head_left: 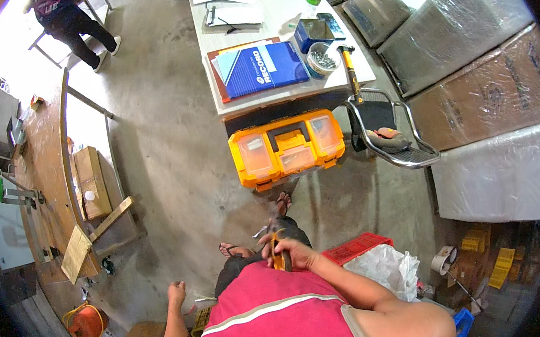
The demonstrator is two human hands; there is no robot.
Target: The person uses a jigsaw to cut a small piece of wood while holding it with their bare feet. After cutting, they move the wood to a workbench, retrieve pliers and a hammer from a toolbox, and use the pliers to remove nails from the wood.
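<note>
**Fingers: right hand pinching a small yellow tool, left hand free**

Head view only.

- Fingers [273, 245] of the right hand [291, 253] are wrapped round a small yellow-handled tool [279, 258], held over the person's lap, just above the pink shirt [281, 319]. Tool tip is too small to make out.
- Left hand [176, 293] hangs low at the person's left, fingers loosely curled, holding nothing, well apart from the tool.
- Counts: one yellow toolbox [286, 148] on the floor straight ahead, with two clear lid compartments; one white table [276, 39] behind it; one blue folder [261, 69], one round tub of small metal parts [323, 59] and one hammer [351, 72] near the table's front edge, hammer handle poking past the edge toward one metal-frame chair [387, 131].
- Two sandalled feet on the concrete floor [167, 152], just short of the toolbox.
- One red crate [357, 245] and one white plastic bag [384, 269] just beside the right arm.
- One long wooden workbench [46, 166] along the left, one cardboard box [92, 180] beside it, loose wooden boards [91, 236] leaning at its near end.
- One other person [64, 9] far upper left, well apart.
- Wrapped cardboard panels [485, 92] stacked on the right.
- Open room: wide bare floor between workbench and toolbox; right side is tight with crate, bag and stacked panels.
</note>
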